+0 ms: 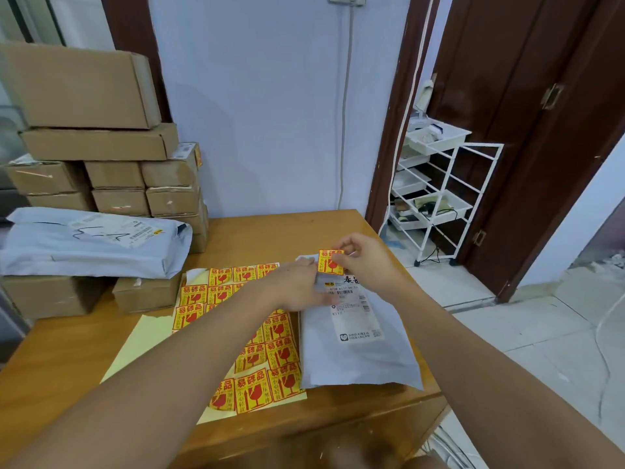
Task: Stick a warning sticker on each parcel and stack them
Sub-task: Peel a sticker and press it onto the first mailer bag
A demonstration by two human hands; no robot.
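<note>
Head camera, looking down at the wooden table (84, 360): the right hand (367, 262) pinches a yellow-and-red fragile sticker (330, 261) by its upper edge, holding it over the far end of a grey poly mailer (355, 353) that lies flat at the table's right side. The left hand (297, 289) rests on that mailer's upper left; I can't tell whether its fingers touch the sticker's edge or only steady the bag.

The sticker looks thin, floppy and tacky, so it is best held by a corner and laid down from one edge. The mailer looks soft and slick, likely to crease, so flatten it first.

The sticker sheet (260, 367) lies just left, partly under the left forearm. Cardboard boxes (101, 143) and another grey mailer (88, 245) are stacked far left.
</note>
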